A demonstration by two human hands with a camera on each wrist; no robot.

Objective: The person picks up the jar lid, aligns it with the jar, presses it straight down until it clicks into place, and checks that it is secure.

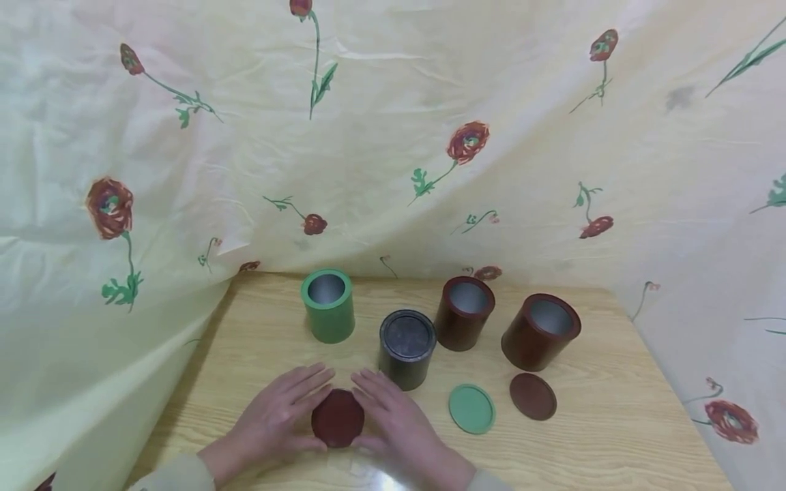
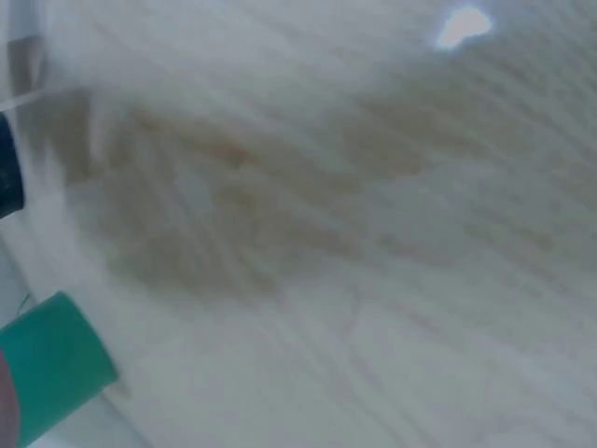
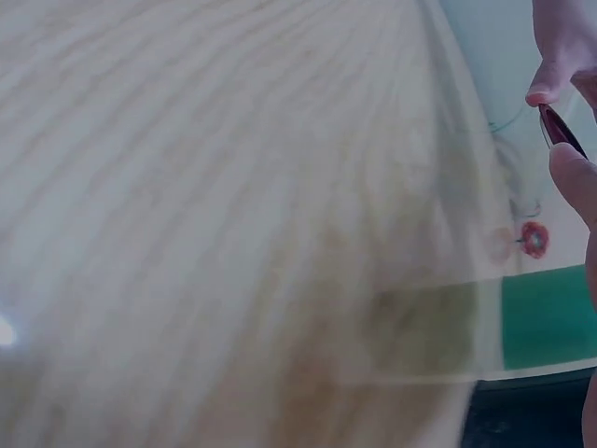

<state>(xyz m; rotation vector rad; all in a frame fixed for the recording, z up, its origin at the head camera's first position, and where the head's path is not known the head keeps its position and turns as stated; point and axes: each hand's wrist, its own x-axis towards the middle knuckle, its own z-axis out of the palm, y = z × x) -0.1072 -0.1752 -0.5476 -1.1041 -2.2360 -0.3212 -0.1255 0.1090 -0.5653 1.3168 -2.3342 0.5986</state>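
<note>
Between my two hands a round dark red lid (image 1: 338, 418) is held in the head view, low and left of centre. My left hand (image 1: 278, 414) grips its left edge, fingers above and thumb below. On the opposite edge, my right hand (image 1: 400, 424) grips it the same way. The right wrist view shows the lid edge-on (image 3: 560, 127) between the thumbs, raised over the table. Just beyond the right fingertips stands a black can (image 1: 406, 348) with its lid on. A green can (image 1: 330, 314), open at the top, stands behind the left hand.
Two dark red cans without lids, one (image 1: 464, 314) behind the black can and another (image 1: 540, 333) farther right, stand on the wooden table (image 1: 614, 409). A green lid (image 1: 471, 408) and a second dark red lid (image 1: 533, 396) lie flat before them. Flowered cloth (image 1: 368, 150) encloses the table.
</note>
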